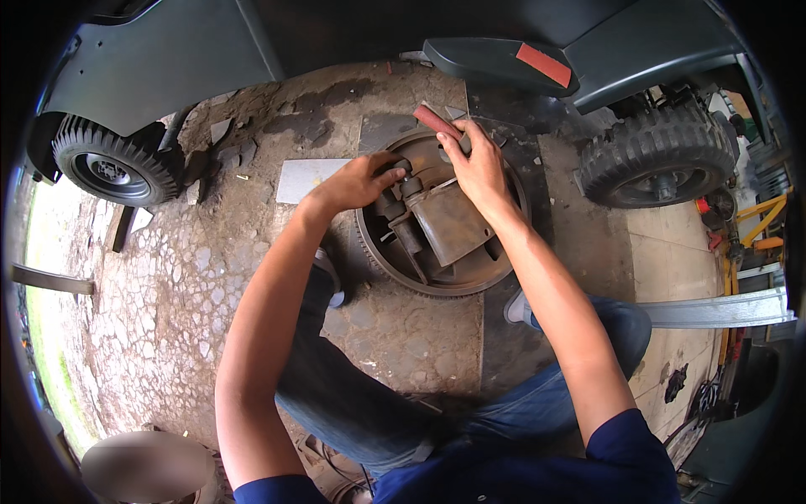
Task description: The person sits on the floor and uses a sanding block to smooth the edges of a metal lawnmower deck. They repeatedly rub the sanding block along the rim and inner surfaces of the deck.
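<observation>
A round rusty metal rim (pixel 434 291) with a toothed edge lies on the ground between my feet. Across it rests a rusty metal bracket (pixel 450 220) with dark bushings (pixel 412 186) at its upper left end. My left hand (pixel 365 179) grips a dark rounded part at that end, beside a dark cylindrical part (pixel 391 205). Above the rim's upper right, my right hand (pixel 473 157) holds a red sanding strip (pixel 436 121), its free end pointing up and left; a greyish piece shows under the fingers.
A grey vehicle body (pixel 170 57) spans the top, with treaded tyres at left (pixel 113 160) and right (pixel 658 157). Another red strip (pixel 543 65) lies on a grey panel. A pale sheet (pixel 308 179) lies left of the rim, a metal channel (pixel 718 309) at right.
</observation>
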Available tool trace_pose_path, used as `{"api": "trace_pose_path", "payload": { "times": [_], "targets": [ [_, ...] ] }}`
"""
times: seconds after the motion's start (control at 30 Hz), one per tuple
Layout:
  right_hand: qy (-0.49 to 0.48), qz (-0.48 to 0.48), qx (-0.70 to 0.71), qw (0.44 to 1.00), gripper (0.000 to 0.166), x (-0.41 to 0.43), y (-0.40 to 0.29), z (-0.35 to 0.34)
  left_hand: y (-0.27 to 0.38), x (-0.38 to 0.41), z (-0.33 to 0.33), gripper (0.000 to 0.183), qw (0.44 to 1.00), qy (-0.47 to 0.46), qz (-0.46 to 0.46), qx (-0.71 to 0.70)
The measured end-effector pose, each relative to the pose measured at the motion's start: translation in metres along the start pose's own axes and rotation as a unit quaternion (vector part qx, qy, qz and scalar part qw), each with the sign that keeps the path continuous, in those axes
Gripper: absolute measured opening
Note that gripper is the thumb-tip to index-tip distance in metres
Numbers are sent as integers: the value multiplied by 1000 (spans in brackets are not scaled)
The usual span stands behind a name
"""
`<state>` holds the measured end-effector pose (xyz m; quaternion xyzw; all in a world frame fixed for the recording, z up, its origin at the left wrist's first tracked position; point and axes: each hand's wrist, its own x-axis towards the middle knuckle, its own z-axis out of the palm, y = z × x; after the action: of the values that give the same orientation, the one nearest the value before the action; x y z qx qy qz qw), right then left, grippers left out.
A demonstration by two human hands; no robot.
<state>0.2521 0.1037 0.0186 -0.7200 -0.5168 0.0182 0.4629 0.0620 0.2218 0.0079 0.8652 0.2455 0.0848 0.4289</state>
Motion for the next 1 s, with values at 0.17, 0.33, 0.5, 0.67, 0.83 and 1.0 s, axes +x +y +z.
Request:
{"api": "trace_pose_path", "payload": {
  "times": [0.17,0.33,0.5,0.67,0.83,1.0],
  "targets": [
    [-3,69,23,997,37,-8,10,12,3,-9,-17,83,964,-166,-112,-174],
    [-14,62,19,998,36,-8,4,8,-3,-7,-11,84,954,-213,-111,-181],
    [-29,93,118,988,30,-10,6,-8,-5,-5,-7,82,952,-208,-120,-191],
    [-59,76,98,991,27,-15,21,-31,1,-7,-10,80,948,-227,-123,-189],
    [-88,79,19,993,28,-8,18,-35,1,-5,-14,84,941,-239,-130,-201],
    [-138,87,1,987,31,1,8,-39,0,-9,-8,85,953,-220,-120,-172]
  ]
}}
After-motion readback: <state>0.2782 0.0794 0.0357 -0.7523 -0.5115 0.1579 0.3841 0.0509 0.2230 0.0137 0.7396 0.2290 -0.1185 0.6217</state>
